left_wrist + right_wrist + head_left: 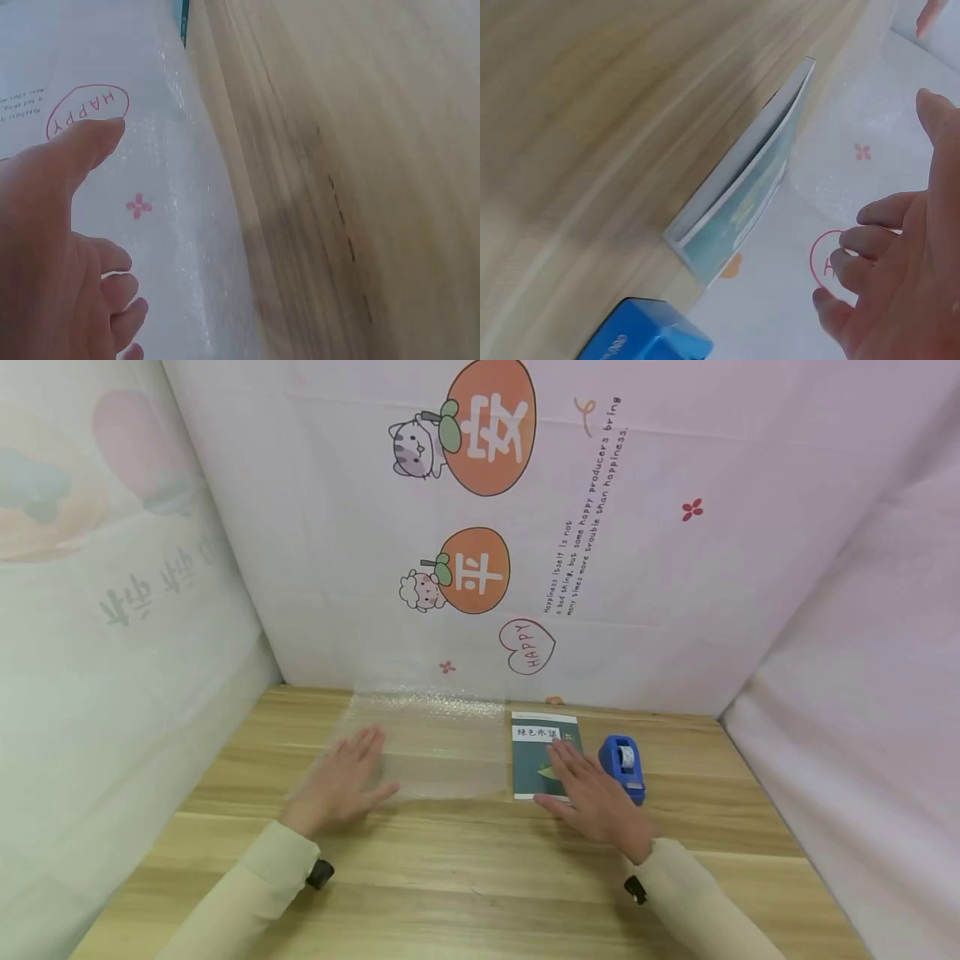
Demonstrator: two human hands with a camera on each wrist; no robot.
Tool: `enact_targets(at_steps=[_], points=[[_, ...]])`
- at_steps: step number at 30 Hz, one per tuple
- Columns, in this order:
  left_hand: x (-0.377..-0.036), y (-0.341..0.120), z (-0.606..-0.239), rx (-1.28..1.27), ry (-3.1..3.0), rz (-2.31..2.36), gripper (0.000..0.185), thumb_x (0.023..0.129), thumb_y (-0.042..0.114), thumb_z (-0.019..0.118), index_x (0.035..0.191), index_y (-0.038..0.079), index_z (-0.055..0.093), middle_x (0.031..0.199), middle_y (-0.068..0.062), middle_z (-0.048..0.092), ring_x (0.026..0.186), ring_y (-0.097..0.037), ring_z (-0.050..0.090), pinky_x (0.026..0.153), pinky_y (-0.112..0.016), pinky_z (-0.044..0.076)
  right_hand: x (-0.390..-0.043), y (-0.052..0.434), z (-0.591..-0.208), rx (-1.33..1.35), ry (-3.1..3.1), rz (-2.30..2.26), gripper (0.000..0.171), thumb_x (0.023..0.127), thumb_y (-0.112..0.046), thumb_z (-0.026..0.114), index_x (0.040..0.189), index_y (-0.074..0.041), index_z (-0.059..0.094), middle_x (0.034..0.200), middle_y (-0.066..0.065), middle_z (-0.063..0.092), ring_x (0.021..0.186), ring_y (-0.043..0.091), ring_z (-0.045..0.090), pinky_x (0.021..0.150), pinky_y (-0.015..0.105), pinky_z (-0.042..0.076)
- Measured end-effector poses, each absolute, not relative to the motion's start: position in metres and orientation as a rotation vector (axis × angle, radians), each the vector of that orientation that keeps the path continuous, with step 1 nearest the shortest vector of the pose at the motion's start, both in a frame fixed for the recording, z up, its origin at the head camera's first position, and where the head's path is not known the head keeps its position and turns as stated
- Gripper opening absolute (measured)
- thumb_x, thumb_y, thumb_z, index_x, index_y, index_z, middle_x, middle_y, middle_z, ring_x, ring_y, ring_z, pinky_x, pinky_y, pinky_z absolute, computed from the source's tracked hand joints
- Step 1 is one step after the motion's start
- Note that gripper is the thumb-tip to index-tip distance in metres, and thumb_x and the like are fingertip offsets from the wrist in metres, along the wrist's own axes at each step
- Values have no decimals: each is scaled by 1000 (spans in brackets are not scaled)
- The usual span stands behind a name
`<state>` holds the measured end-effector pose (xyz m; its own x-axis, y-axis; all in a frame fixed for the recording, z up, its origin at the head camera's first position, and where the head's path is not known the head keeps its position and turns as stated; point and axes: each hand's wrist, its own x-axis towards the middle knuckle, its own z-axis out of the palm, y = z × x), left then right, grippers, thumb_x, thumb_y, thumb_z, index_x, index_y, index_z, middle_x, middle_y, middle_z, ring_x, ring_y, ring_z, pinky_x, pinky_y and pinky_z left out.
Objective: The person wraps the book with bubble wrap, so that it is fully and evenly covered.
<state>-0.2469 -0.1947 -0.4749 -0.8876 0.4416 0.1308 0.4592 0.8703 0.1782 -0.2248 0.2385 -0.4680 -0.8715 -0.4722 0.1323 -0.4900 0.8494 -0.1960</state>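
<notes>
Bubble wrap (442, 752): flat on table (465, 881), just below & L of frame centre; prob. v. light, floppy, a bit slippery. Best hold: pinch a near corner.
Wrap axis: looks longer side to side; clear, no obvious front.
Book (528, 772): R of wrap, lower R of centre; prob. light, bendy, cover lifting slightly off pages. Best hold: across both long sides, cover pressed down.
Book axis: approx. up-down in frame, title end toward top.
Tape dispenser (613, 767): R of book; looks stiff, prob. heaviest; grip by body.
L hand (341, 781): over wrap's L side, fingers spread, nothing held; contact can't tell.
R hand (596, 793): above book's lower R, fingers loosely extended, nothing held.
</notes>
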Motion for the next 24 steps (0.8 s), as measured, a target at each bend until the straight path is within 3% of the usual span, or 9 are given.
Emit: enact_targets(at_steps=[14,24], points=[[-262,-220,-474,-744,-2970,-328,89,105,46,60,161,-13,25,170,-32,24,158,-50,27,130,-64,26,-240,200,-453,898,-3007,317,85,109,-58,47,168,-3,22,176,19,21,163,36,24,132,57,28],[-270,-231,-480,-773,-2997,-344,89,104,48,60,160,-14,28,170,-32,26,158,-50,29,130,-63,27,-255,174,-461,954,-3039,298,84,109,-58,46,167,-2,24,176,17,20,164,34,22,133,53,25]])
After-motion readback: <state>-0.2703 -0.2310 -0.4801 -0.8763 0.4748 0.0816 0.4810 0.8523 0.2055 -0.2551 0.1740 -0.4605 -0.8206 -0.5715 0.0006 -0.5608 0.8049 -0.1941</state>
